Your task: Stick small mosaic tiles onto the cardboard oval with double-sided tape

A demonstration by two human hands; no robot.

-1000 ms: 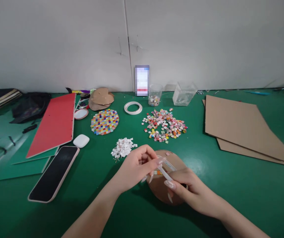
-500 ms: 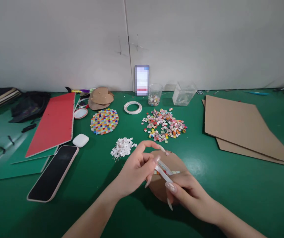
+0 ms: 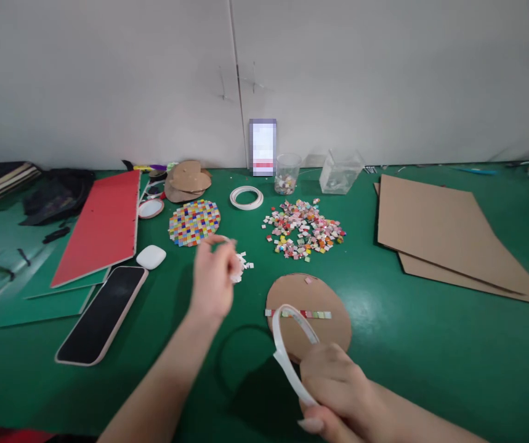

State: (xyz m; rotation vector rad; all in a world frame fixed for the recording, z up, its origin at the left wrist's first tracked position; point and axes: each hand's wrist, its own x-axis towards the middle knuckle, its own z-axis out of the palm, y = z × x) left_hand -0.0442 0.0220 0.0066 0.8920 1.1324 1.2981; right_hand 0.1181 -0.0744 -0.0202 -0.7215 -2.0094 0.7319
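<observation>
My right hand [image 3: 335, 381] grips a roll of white tape [image 3: 287, 363], holding it tilted over the near edge of a round cardboard piece [image 3: 310, 344]. Across that cardboard runs a row of small coloured tiles [image 3: 320, 315], partly hidden by the roll. A single pink tile [image 3: 308, 280] lies near the far rim. My left hand [image 3: 215, 271] is above a pile of small white scraps [image 3: 244, 264], its fingers curled together in a pinch. Whatever they hold, if anything, is blurred and hidden.
A heap of mixed tiles [image 3: 305, 231] lies beyond the cardboard. Farther left is a tile-covered disc [image 3: 194, 223], near another white tape roll [image 3: 246, 198]. Phones [image 3: 102, 317], red boards [image 3: 100, 227], a clear cup [image 3: 287, 175], a clear box [image 3: 340, 173] and cardboard sheets [image 3: 440, 231] surround them.
My left hand has left the tape and moved left to the white scraps. My right hand has drawn the roll nearer to me, uncovering more of the tile row.
</observation>
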